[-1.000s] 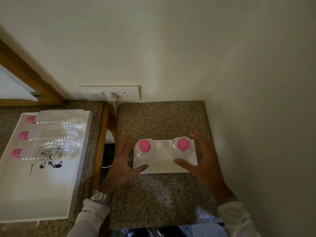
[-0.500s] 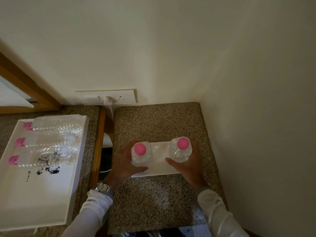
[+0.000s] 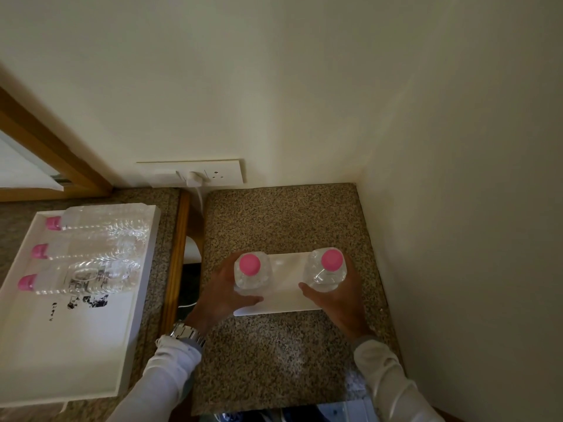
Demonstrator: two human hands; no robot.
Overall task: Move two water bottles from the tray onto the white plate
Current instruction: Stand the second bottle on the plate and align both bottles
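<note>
With both bottles upright on the plate, the left hand wraps the left bottle and the right hand wraps the right bottle, each closed round the body. The step appears to be seating them: best done by checking that each base sits flat, then loosening the fingers evenly. The bottles are clear, ribbed plastic with pink caps; the plate is smooth, white, rectangular; the table is speckled stone. Three more bottles lie in the tray.
</note>
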